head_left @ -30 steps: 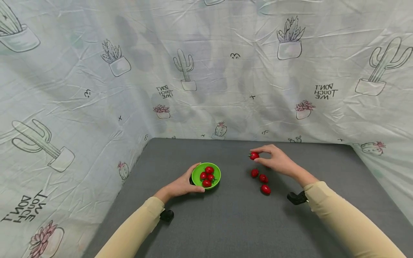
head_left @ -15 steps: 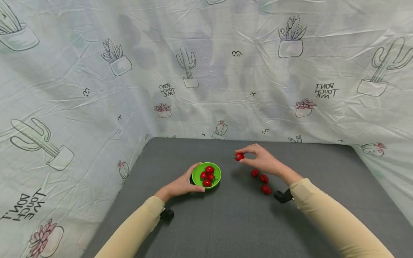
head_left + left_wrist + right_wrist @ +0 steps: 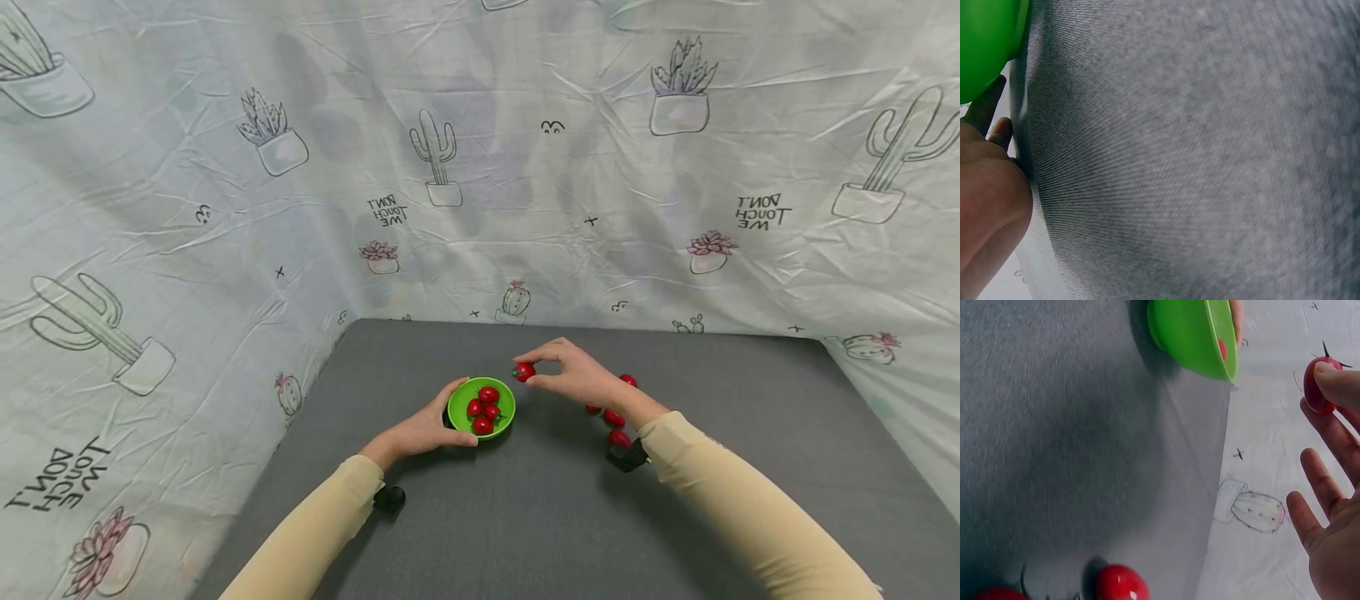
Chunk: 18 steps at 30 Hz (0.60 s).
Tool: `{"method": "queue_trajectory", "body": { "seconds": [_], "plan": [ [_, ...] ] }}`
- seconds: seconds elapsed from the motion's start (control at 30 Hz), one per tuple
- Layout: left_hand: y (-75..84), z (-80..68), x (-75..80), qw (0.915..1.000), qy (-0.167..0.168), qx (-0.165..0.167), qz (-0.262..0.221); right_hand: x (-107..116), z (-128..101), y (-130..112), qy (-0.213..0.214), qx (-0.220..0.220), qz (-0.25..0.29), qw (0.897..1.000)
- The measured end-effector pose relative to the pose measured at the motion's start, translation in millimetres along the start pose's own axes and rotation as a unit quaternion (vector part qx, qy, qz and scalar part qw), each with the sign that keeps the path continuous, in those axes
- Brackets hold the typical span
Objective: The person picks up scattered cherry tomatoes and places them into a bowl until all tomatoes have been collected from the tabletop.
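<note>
A green bowl [image 3: 461, 406] stands on the table with several red cherry tomatoes [image 3: 488, 395] inside. My left hand [image 3: 420, 429] holds it from the left side, thumb at the near rim and fingers round the far side. In the left wrist view only part of the bowl [image 3: 988, 44] and the hand [image 3: 991, 181] show. Between thumb and index finger my right hand [image 3: 573, 375] pinches one cherry tomato [image 3: 1316, 390] with a green stem. That hand is in the air just right of the bowl, its other fingers spread in the right wrist view.
Several loose cherry tomatoes [image 3: 613, 417] lie on the dark grey table [image 3: 510, 517] under and beside my right wrist, partly covered by it. A white curtain [image 3: 525, 167] printed with cacti hangs behind the table and along its left side.
My right hand has moved left with the pinched tomato, from above the loose tomatoes to close beside the bowl. The left hand and the bowl have stayed in place.
</note>
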<state>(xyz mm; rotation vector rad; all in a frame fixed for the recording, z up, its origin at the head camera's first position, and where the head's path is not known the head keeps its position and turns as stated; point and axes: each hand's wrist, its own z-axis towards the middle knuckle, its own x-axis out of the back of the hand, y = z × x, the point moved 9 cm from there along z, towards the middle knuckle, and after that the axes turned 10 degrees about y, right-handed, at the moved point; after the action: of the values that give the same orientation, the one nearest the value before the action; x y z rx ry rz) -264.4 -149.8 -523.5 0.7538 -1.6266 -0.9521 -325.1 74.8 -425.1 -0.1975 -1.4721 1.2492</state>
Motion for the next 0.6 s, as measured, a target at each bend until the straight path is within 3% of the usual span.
{"method": "queue_trajectory", "body": {
  "seconds": [0.6],
  "plan": [
    [7.1,2.3,-2.1,0.9996,-0.017,0.013,-0.018,-27,13,-15,-0.056,0.017,0.022,0.998]
  ]
}}
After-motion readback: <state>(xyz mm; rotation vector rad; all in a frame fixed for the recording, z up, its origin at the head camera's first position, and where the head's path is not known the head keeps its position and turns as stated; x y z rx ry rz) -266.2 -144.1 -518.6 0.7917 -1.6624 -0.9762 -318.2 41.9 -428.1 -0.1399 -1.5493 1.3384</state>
